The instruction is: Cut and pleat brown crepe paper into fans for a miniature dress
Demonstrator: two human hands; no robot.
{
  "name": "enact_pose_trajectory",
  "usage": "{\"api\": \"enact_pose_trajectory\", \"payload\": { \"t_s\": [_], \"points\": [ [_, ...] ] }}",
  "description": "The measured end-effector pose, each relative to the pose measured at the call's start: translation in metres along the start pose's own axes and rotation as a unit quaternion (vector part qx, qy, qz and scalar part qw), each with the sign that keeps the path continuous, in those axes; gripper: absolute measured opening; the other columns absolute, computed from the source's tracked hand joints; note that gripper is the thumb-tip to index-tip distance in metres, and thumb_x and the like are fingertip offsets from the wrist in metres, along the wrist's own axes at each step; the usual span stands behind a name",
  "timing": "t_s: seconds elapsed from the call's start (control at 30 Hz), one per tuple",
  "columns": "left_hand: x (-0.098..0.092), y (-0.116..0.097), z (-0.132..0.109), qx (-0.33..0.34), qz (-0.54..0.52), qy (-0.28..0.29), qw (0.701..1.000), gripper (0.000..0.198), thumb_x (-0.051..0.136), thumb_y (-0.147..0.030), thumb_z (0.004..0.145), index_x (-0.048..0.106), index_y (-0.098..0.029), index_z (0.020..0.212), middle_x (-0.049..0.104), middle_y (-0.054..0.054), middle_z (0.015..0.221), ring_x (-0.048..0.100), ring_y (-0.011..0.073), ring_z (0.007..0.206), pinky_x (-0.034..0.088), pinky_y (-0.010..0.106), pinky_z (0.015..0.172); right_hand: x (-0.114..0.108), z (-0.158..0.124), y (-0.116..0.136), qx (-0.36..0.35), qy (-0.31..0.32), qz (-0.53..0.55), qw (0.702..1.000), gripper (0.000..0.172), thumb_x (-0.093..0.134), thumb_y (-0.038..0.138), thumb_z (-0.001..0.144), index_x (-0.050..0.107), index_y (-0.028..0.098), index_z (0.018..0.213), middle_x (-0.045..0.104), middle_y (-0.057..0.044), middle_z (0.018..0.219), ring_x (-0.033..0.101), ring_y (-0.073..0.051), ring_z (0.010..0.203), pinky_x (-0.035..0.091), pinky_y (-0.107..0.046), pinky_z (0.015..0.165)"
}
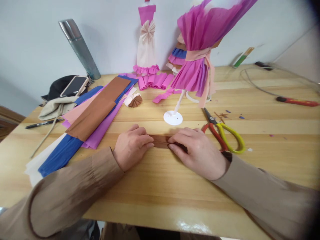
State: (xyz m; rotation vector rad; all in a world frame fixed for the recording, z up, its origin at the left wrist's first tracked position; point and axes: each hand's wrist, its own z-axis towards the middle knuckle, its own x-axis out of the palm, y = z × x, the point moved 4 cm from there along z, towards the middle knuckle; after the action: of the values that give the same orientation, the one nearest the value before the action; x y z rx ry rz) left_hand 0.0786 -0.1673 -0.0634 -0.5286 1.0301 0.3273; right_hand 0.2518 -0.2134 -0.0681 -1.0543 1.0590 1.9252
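Note:
A narrow folded strip of brown crepe paper (161, 141) lies low over the wooden table between my two hands. My left hand (133, 145) pinches its left end between thumb and fingers. At the other end, my right hand (196, 150) is closed on the strip, the thumb below and the fingers curled over it. Both ends of the paper are hidden by my fingers. Just beyond my right hand lie scissors (222, 133) with red and yellow handles. A white round stand base (173, 117) is in front of my hands, bearing a purple paper dress (195, 53) with a pink sash.
Layered crepe paper sheets (100, 113) spread at the left, near a phone (74, 86) and a pen (42, 124). A steel flask (81, 50) and a white-and-pink paper dress (147, 46) stand by the wall. At the right are a red-handled tool (300, 101) and a cable (250, 81).

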Motion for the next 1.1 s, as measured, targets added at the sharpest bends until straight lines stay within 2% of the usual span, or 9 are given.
{"api": "enact_pose_trajectory", "payload": {
  "t_s": [0.17,0.47,0.57,0.73,0.83,0.93,1.0,1.1],
  "points": [
    [0.002,0.002,0.0,-0.032,-0.002,0.006,0.999,0.01,0.064,-0.024,0.084,0.073,-0.019,0.084,0.065,0.003,0.074,0.056,0.0165,0.074,0.049,0.027,0.063,0.001,0.0,-0.001,0.006,-0.006,-0.001,1.0,0.01,0.058,0.021,0.086,0.067,0.018,0.085,0.069,-0.006,0.083,0.061,-0.02,0.08,0.039,-0.031,0.069],
    [0.002,-0.002,0.002,-0.045,0.012,0.016,0.999,0.009,0.065,-0.02,0.083,0.071,-0.019,0.076,0.064,0.003,0.075,0.054,0.0177,0.076,0.048,0.029,0.064,0.001,0.002,0.001,0.009,0.001,0.012,1.0,0.008,0.059,0.016,0.084,0.065,0.018,0.079,0.063,-0.004,0.077,0.056,-0.019,0.077,0.038,-0.031,0.068],
    [0.001,-0.005,0.002,-0.028,0.017,0.003,0.999,0.012,0.063,-0.019,0.084,0.071,-0.019,0.075,0.063,0.004,0.077,0.053,0.0173,0.076,0.048,0.029,0.064,-0.001,0.001,0.006,-0.007,-0.013,-0.02,1.0,0.009,0.058,0.017,0.084,0.064,0.018,0.077,0.06,-0.004,0.077,0.053,-0.019,0.078,0.035,-0.031,0.066],
    [-0.003,-0.015,0.001,0.023,0.061,-0.033,0.997,0.019,0.059,-0.019,0.086,0.067,-0.017,0.069,0.063,0.005,0.076,0.05,0.0178,0.075,0.046,0.03,0.065,-0.006,-0.001,0.017,-0.075,-0.053,-0.097,0.991,0.021,0.052,0.017,0.089,0.061,0.017,0.07,0.058,-0.005,0.072,0.047,-0.019,0.074,0.029,-0.033,0.063],
    [-0.006,-0.02,-0.001,0.051,0.092,-0.042,0.994,0.018,0.058,-0.017,0.087,0.066,-0.017,0.071,0.064,0.005,0.077,0.05,0.0181,0.077,0.045,0.032,0.068,-0.008,-0.002,0.019,-0.093,-0.061,-0.112,0.987,0.02,0.052,0.014,0.088,0.062,0.017,0.072,0.058,-0.004,0.07,0.045,-0.019,0.073,0.027,-0.034,0.064],
    [-0.01,-0.021,-0.001,0.064,0.099,-0.051,0.992,0.014,0.057,-0.018,0.087,0.066,-0.018,0.076,0.066,0.005,0.081,0.052,0.0184,0.079,0.046,0.033,0.07,-0.01,-0.002,0.019,-0.103,-0.067,-0.118,0.985,0.018,0.053,0.013,0.087,0.064,0.018,0.074,0.059,-0.004,0.07,0.045,-0.019,0.074,0.027,-0.034,0.065],
    [-0.013,-0.019,-0.001,0.055,0.086,-0.06,0.993,0.012,0.058,-0.025,0.088,0.067,-0.018,0.088,0.068,0.007,0.092,0.055,0.0205,0.086,0.048,0.036,0.074,-0.012,-0.002,0.018,-0.11,-0.081,-0.119,0.983,0.019,0.052,0.013,0.087,0.064,0.018,0.074,0.06,-0.004,0.07,0.045,-0.019,0.073,0.027,-0.034,0.065],
    [-0.015,-0.014,0.0,0.033,0.066,-0.054,0.996,0.034,0.061,-0.038,0.086,0.062,-0.015,0.111,0.066,0.013,0.11,0.056,0.0265,0.099,0.049,0.043,0.082,-0.015,-0.002,0.018,-0.119,-0.101,-0.12,0.98,0.021,0.051,0.014,0.089,0.065,0.019,0.074,0.062,-0.005,0.071,0.046,-0.019,0.073,0.027,-0.035,0.065]
  ]
}}
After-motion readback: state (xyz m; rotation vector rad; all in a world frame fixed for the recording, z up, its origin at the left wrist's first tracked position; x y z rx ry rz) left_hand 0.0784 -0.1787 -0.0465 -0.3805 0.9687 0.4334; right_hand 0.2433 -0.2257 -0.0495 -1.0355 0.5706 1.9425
